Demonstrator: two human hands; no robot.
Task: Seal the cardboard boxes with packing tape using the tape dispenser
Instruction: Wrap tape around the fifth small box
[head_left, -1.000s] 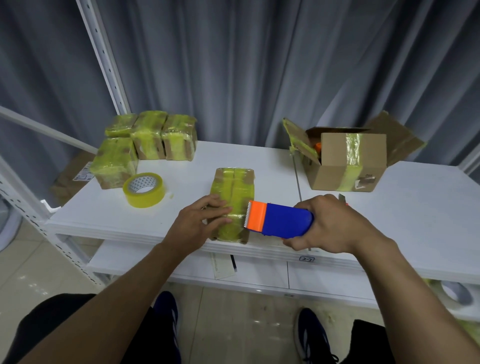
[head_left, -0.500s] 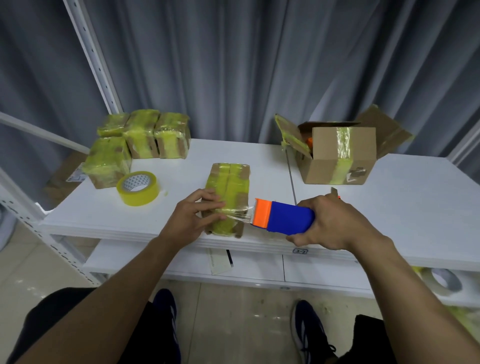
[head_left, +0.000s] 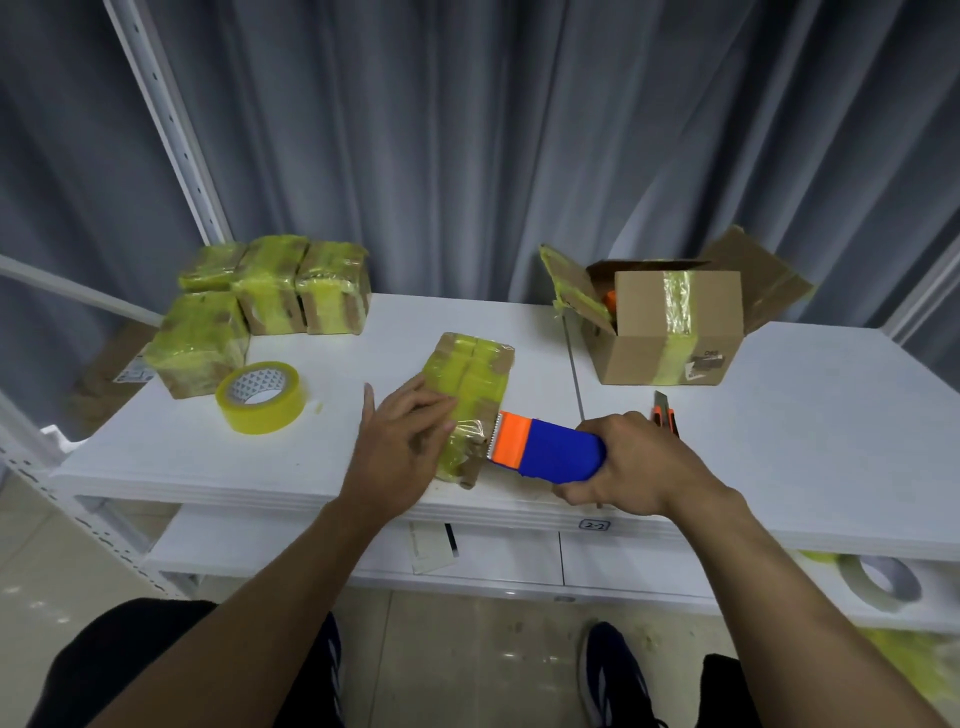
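As my straight-fingered left hand (head_left: 400, 447) pins the probably light, slick-looking yellow-taped cardboard box (head_left: 470, 379) from above, my right hand (head_left: 639, 467) grips the blue-and-orange plastic tape dispenser (head_left: 550, 452) beside it.

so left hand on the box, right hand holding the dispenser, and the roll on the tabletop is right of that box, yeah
Not quite: the head view shows the tabletop roll left of that box, not right. The left hand does rest on the box and the right hand grips the dispenser.
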